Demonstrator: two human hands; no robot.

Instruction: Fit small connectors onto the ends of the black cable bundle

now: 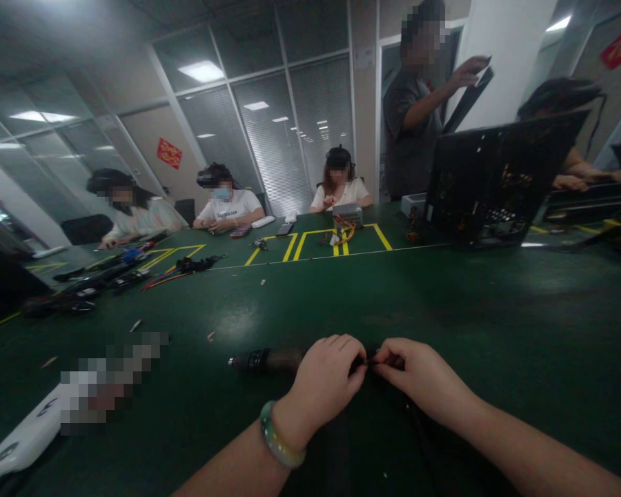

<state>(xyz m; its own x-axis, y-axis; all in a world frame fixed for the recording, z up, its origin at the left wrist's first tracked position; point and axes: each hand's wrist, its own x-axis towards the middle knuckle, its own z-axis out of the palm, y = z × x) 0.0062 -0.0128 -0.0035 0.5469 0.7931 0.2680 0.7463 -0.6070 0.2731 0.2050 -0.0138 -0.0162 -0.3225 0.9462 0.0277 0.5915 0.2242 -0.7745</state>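
In the head view, a dark cylindrical electric screwdriver point(279, 359) lies across the green table, its metal tip pointing left. My left hand point(328, 373), with a green bangle at the wrist, is closed over its rear end and hides that part. Close beside it, my right hand point(419, 376) pinches a small dark piece between thumb and fingertips, which looks like the end of a cable. The fingertips of both hands almost meet there. A dark cable point(411, 408) hangs dimly below my right hand.
At left lies a white device point(28, 435), partly blurred out. Cables and dark parts point(98, 276) spread over the far left. A box with coloured wires point(346, 217) stands across the table, and a black computer case point(497, 183) at back right. Several people work around the table.
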